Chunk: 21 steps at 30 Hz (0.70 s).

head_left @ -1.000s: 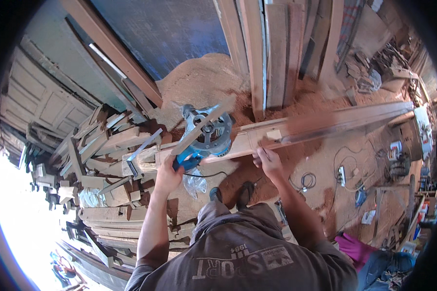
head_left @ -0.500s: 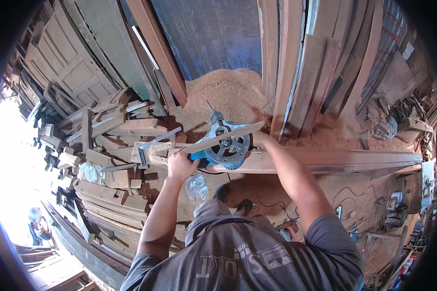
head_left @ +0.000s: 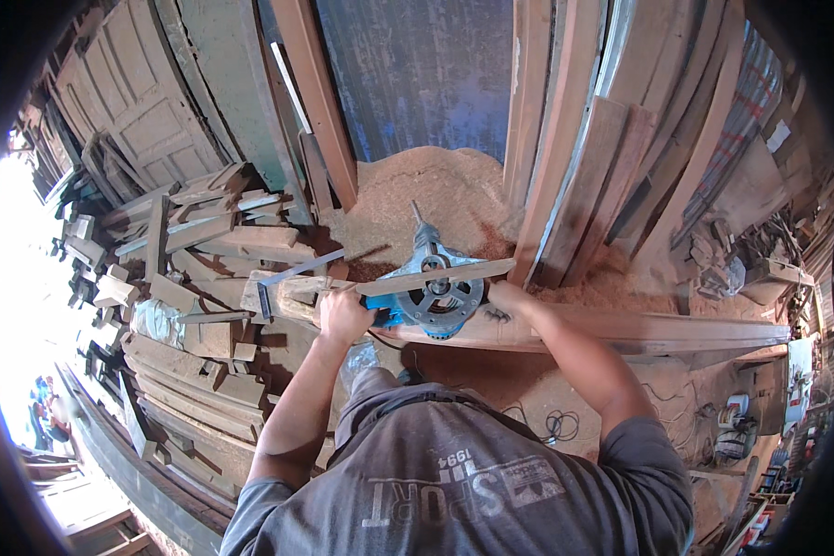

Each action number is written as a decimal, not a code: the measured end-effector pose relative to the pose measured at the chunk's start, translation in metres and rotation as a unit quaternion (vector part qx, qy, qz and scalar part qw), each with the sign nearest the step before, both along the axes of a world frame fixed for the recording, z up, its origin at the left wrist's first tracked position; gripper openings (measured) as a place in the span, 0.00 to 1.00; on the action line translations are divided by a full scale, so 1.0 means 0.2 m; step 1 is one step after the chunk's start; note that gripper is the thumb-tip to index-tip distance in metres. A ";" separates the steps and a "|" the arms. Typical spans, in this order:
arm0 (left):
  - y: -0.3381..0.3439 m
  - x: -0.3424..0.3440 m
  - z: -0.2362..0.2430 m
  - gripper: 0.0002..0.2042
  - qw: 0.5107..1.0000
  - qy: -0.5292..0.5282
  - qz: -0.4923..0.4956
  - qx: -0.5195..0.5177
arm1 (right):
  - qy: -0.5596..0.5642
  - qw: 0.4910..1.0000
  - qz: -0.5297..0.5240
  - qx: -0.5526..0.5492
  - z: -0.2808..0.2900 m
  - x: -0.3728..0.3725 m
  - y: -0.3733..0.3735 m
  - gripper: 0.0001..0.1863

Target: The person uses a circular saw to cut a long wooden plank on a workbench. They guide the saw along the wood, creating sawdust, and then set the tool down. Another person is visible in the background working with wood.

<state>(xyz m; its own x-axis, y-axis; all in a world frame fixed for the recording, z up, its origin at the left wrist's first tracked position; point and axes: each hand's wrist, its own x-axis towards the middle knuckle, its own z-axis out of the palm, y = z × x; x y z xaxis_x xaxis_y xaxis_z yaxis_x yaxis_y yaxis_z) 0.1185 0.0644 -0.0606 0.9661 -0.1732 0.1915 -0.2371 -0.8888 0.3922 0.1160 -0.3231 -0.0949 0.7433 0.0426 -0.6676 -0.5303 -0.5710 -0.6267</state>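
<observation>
A blue and grey router (head_left: 445, 321) is held over a long wooden beam (head_left: 612, 326), its round slotted base facing up. Across that base lies a narrow wooden strip (head_left: 394, 281). My left hand (head_left: 345, 317) is closed at the router's blue handle, close to the strip's left end. On the other side, my right hand (head_left: 510, 298) curls at the base's right edge, below the strip's right end; its fingers are partly hidden. A try square (head_left: 296, 269) rests at the beam's left end.
Stacked offcuts (head_left: 204, 324) fill the left side. A sawdust heap (head_left: 426, 185) rises behind the beam, with upright planks (head_left: 574, 176) leaning to its right. Cords (head_left: 561, 426) lie on the floor at the right. A plastic bag (head_left: 360, 360) shows by my leg.
The router has turned slightly and the strip on it lies more level. My right hand has come lower, toward the beam. My body has leaned forward, covering more of the plastic bag.
</observation>
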 end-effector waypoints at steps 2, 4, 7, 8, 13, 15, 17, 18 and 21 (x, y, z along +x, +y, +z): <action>0.00 -0.01 0.01 0.14 1.000 0.012 -0.007 0.015 | -0.117 0.990 0.039 -0.072 0.03 -0.04 0.01 0.27; 0.01 -0.01 0.04 0.14 0.999 0.014 -0.010 0.027 | -0.358 0.924 0.111 -0.072 0.04 -0.10 0.03 0.30; 0.00 0.00 0.07 0.13 1.000 0.018 -0.013 0.011 | -0.501 0.847 0.153 -0.087 0.03 -0.17 0.03 0.32; 0.00 -0.01 0.07 0.13 1.000 -0.012 -0.017 -0.009 | -0.419 0.897 0.131 -0.052 0.04 -0.18 0.00 0.31; -0.02 -0.05 0.04 0.14 0.995 -0.074 -0.042 -0.046 | -0.034 0.987 0.038 0.154 0.04 -0.19 -0.11 0.22; -0.03 -0.07 0.02 0.14 0.993 -0.101 -0.042 -0.052 | -0.039 0.926 -0.127 0.353 0.02 -0.20 -0.10 0.24; -0.03 -0.07 0.02 0.14 0.995 -0.087 -0.025 -0.039 | -0.008 0.801 -0.343 0.490 -0.01 -0.21 -0.02 0.25; -0.04 -0.06 0.02 0.14 0.995 -0.088 -0.021 -0.045 | -0.061 0.763 -0.371 0.526 -0.03 -0.20 0.03 0.28; -0.05 -0.04 0.08 0.13 0.994 -0.086 -0.022 -0.063 | -0.130 0.672 -0.473 0.556 -0.07 -0.08 0.19 0.36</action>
<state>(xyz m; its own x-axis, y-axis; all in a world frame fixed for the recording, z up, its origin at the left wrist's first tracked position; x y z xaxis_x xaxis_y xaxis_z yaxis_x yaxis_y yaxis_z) 0.1108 0.0551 -0.0450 0.9097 -0.1780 0.3752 -0.3468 -0.8226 0.4506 0.0993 -0.2849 -0.1087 0.8741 -0.1652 -0.4569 -0.1175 0.8406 -0.5288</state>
